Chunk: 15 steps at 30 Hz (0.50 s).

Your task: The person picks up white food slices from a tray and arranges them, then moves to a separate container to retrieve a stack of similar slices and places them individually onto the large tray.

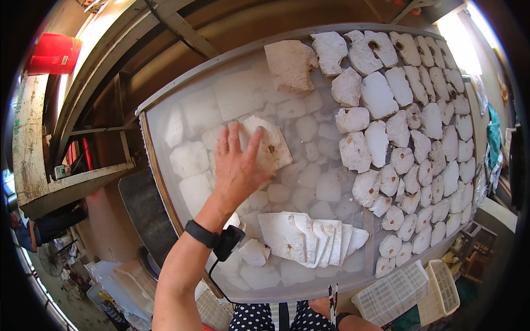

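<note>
My left hand (237,165) reaches over the large table (309,151), its fingers spread and lying on a white slab (268,144) with a brown spot. The slab is flat, pale and rough-edged; my fingers cover part of it. Nearer me, several thin white slices (306,238) lean on one another in a fanned row. A small white chunk (254,252) lies to their left. My right hand (320,307) is low at the table's near edge, beside a thin black-and-white object (333,300). Its fingers are mostly hidden, and I cannot make out whether it holds that object.
Rows of rough white pieces (377,95) cover the table's right side. Other pale pieces (190,160) show dimly through a cloudy surface. Plastic baskets (392,292) stand at the near right. A wooden frame (88,182) and red bucket (55,54) are left; a person (44,229) is beyond.
</note>
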{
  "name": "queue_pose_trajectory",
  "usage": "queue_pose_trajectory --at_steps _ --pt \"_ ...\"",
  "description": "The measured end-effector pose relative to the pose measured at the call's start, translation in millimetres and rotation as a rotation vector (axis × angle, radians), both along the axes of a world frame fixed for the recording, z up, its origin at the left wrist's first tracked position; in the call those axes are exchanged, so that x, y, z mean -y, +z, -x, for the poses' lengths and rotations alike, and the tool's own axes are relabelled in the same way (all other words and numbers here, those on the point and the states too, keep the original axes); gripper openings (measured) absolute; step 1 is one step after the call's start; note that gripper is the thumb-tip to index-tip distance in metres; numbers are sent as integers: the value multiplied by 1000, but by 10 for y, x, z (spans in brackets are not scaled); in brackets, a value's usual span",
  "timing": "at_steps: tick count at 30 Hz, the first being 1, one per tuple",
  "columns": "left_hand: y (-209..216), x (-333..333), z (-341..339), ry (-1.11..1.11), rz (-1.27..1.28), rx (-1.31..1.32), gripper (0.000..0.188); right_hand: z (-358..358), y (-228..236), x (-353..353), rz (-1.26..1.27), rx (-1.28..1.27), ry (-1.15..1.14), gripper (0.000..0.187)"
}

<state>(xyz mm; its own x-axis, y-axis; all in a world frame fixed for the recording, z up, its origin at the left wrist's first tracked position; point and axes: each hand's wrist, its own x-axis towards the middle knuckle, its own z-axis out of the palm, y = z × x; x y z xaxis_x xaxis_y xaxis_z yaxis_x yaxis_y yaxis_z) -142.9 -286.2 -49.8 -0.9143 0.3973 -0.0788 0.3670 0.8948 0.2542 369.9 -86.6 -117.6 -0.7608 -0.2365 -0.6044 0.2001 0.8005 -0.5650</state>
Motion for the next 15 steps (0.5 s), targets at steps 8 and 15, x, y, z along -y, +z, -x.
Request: queue_pose_trajectory --at_steps 8,15 --pt "-180 215 486 74 -281 -121 70 250 210 -45 -45 55 -3 17" --pt "-328 -21 965 90 -342 -258 62 -498 -188 -157 -133 112 108 24"
